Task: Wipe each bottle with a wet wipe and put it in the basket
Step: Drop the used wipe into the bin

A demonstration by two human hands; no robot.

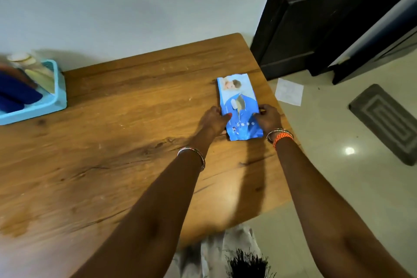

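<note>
Far left, at the table's back edge by the wall: a light blue basket (53,102), partly cut off by the frame. Inside it lie several bottles (39,72), blurred; a pale one with a light cap and a dark blue one can be made out, the count cannot. The wooden table (117,142) runs from there to the right, bare wood across its middle. Toward the right edge of the table lies a blue wet wipe pack (239,109), flat, long side pointing away from the person, its top flap partly lifted. The left hand (213,121) grips the pack's left edge, fingers curled around it, thumb on the top face. The right hand (268,119) grips the pack's right edge, fingers curled, thumb on top. Bangles sit on both wrists; the right one also carries an orange thread. Right of the table, on the pale tiled floor: a white sheet of paper (289,92) just beside the table's corner, then a grey mat (387,123) farther right. A dark door (316,18) stands behind.
</note>
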